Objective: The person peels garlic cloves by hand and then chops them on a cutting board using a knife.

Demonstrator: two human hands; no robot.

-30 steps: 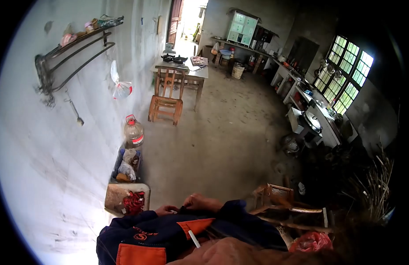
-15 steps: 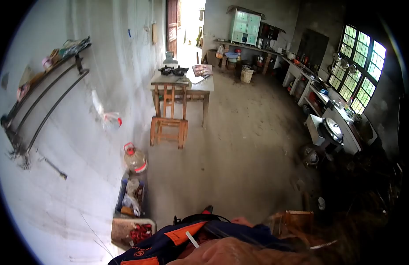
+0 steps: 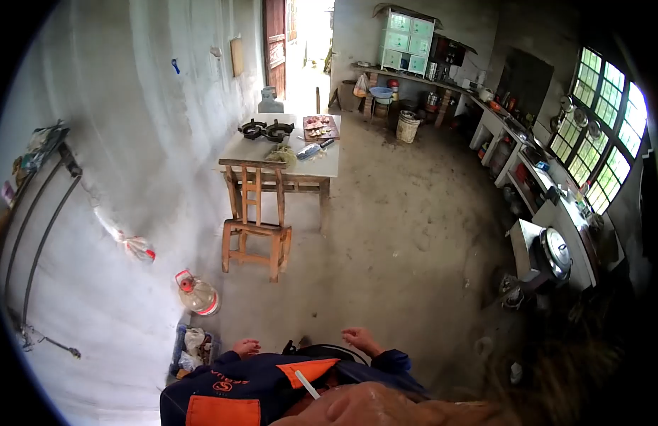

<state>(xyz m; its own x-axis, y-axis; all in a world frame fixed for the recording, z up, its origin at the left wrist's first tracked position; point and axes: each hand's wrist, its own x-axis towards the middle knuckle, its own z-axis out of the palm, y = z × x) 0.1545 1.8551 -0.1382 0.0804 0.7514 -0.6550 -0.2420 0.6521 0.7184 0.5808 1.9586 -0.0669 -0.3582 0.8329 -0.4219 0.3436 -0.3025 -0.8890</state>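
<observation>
At the bottom of the head view my left hand [image 3: 247, 347] shows beyond the dark blue sleeve, its fingers loosely bent and slightly apart, with no object visible in it. My right hand [image 3: 360, 339] is held out in front of my body, fingers loosely spread and nothing visible in them. Both hands are in the air over the floor, apart from any object. Nearest to my left hand is a blue crate [image 3: 177, 346] with plastic bags in it, by the wall. My dark blue and orange jacket [image 3: 222, 387] fills the lower edge.
Ahead stand a wooden chair [image 3: 252, 231] and a table [image 3: 311, 167] bearing a gas stove [image 3: 266, 130], a knife [image 3: 315, 149] and a cutting board [image 3: 320, 128] with meat. A large plastic jug [image 3: 198, 293] stands by the left wall. A lidded pot [image 3: 556, 252] sits right, below the window.
The table and chair look closer, and the jug and crate have shifted down and left. Both hands have come into clearer view. The red-filled container at lower left is out of sight.
</observation>
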